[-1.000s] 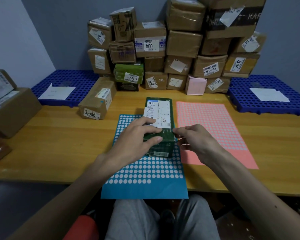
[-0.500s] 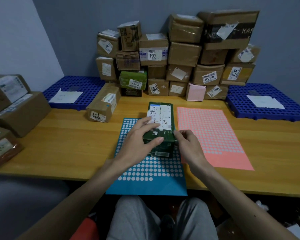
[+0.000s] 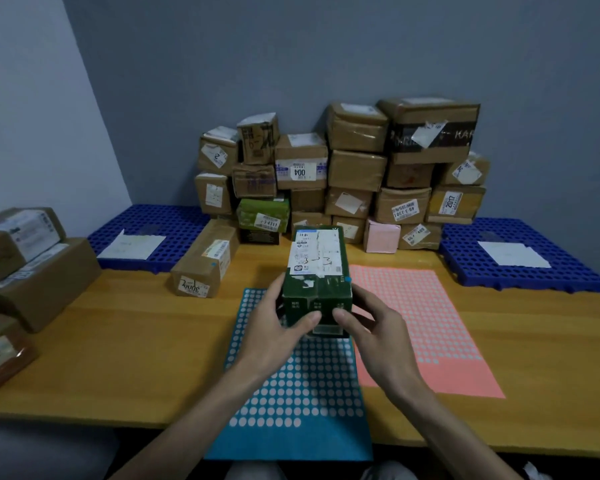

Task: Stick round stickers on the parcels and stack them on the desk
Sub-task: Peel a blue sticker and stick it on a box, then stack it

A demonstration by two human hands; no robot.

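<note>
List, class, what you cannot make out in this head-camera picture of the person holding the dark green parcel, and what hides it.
- Dark green parcel: the underside is hidden by the left hand and right hand; the label print is too blurred to read.
- Blue sticker sheet: its middle is covered by parcel and hands.
- Left brown boxes: cut off by the picture's edge.
- Stacked parcels: rear rows are hidden by the front boxes.

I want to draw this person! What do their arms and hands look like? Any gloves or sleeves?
No gloves and no sleeves in view: the left hand and right hand are bare, and so are both forearms. I see no rings, watch or bracelets. The fingers are slim with short nails.
</note>
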